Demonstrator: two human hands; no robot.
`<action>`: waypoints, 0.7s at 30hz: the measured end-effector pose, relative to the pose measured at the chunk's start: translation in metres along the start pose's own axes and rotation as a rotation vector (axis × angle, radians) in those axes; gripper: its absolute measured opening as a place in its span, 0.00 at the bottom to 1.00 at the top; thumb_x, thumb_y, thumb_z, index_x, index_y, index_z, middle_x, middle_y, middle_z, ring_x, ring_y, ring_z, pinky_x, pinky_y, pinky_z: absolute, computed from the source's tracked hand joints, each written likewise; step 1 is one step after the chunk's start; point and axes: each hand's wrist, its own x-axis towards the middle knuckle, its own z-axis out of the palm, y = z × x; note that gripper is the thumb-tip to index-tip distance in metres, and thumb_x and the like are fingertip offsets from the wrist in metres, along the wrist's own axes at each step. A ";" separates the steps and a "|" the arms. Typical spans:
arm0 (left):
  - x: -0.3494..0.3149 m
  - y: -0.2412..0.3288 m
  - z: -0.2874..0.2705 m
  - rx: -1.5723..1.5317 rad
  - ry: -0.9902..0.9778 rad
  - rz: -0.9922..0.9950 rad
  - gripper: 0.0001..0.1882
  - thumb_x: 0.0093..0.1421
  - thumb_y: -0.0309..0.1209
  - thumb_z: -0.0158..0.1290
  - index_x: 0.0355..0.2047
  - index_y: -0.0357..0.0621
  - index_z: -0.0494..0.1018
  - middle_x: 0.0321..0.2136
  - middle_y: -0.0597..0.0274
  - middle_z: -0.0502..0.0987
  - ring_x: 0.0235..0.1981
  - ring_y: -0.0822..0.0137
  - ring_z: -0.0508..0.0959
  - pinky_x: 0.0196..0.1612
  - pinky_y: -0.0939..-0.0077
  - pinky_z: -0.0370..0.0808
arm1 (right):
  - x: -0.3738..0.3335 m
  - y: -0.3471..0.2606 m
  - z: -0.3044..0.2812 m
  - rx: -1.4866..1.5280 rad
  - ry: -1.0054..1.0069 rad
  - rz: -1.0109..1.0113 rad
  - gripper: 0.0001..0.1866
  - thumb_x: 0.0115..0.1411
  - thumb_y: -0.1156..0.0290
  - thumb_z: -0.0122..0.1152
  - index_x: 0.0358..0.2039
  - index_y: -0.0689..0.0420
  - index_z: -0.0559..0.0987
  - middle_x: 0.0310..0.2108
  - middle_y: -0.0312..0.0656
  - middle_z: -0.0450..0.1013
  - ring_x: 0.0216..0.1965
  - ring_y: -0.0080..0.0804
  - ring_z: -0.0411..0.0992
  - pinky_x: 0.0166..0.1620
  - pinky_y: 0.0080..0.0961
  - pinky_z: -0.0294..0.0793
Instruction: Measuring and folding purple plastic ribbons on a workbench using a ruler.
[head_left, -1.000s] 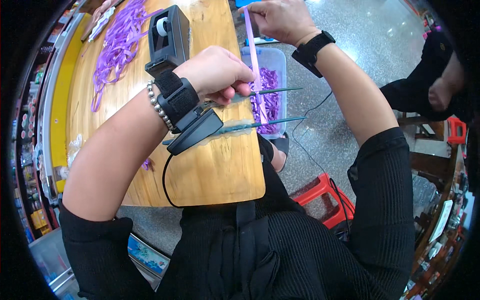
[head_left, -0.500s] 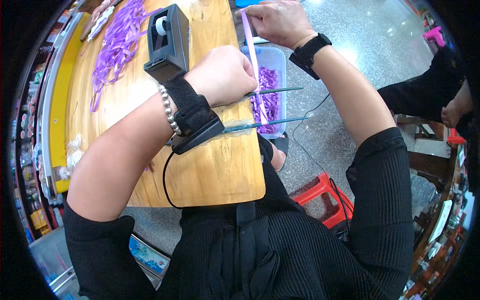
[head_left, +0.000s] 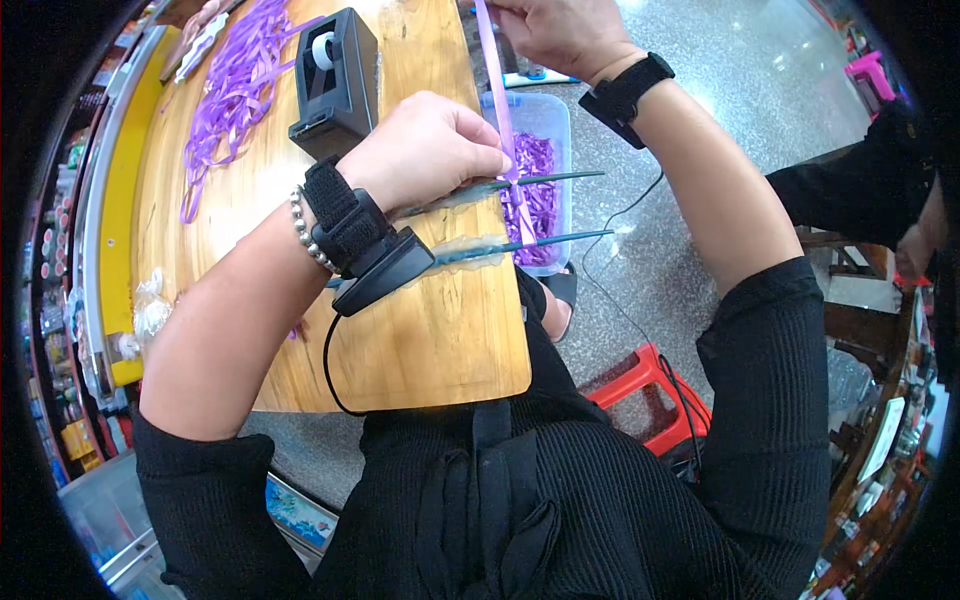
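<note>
A light purple ribbon (head_left: 492, 70) runs upward from two thin dark rods that jut past the table's right edge. It loops round the upper rod (head_left: 560, 177) and extends down to the lower rod (head_left: 575, 238). My left hand (head_left: 430, 140) is closed beside the upper rod, its thumb and finger pinching the ribbon where it meets that rod. Up at the top edge of the picture, my right hand (head_left: 570, 35) grips the ribbon's upper part and draws it taut; its fingertips are partly cut off. Both wrists wear black straps.
Under the rods stands a clear bin (head_left: 567, 120) of purple ribbon pieces. On the wooden table (head_left: 440, 350) are a black tape dispenser (head_left: 335, 85) and a heap of purple ribbon (head_left: 240, 90). A red stool (head_left: 650, 400) stands on the floor; another person sits at right.
My right hand has moved slightly up and right, pulling the ribbon upward. My left hand has shifted a little left, its thumb now stretched to the ribbon at the upper rod.
</note>
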 end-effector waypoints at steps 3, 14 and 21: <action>-0.002 -0.002 0.003 -0.001 0.038 0.023 0.09 0.56 0.33 0.60 0.32 0.40 0.81 0.19 0.71 0.75 0.17 0.82 0.69 0.20 0.86 0.66 | 0.004 -0.005 -0.010 0.008 0.004 0.022 0.10 0.53 0.63 0.56 0.32 0.42 0.84 0.18 0.33 0.73 0.22 0.32 0.73 0.35 0.35 0.64; -0.012 -0.006 0.007 0.034 0.085 0.177 0.11 0.55 0.32 0.60 0.31 0.34 0.80 0.18 0.69 0.75 0.18 0.80 0.71 0.22 0.84 0.67 | 0.015 -0.021 -0.049 0.006 0.126 -0.068 0.12 0.53 0.68 0.57 0.36 0.43 0.85 0.21 0.34 0.75 0.22 0.31 0.71 0.38 0.32 0.61; -0.017 -0.010 0.015 0.310 0.258 0.408 0.10 0.52 0.32 0.60 0.32 0.38 0.81 0.24 0.53 0.81 0.25 0.66 0.80 0.32 0.75 0.76 | 0.016 -0.058 -0.098 0.465 0.173 0.015 0.15 0.51 0.75 0.51 0.36 0.60 0.84 0.22 0.46 0.76 0.20 0.36 0.72 0.29 0.30 0.70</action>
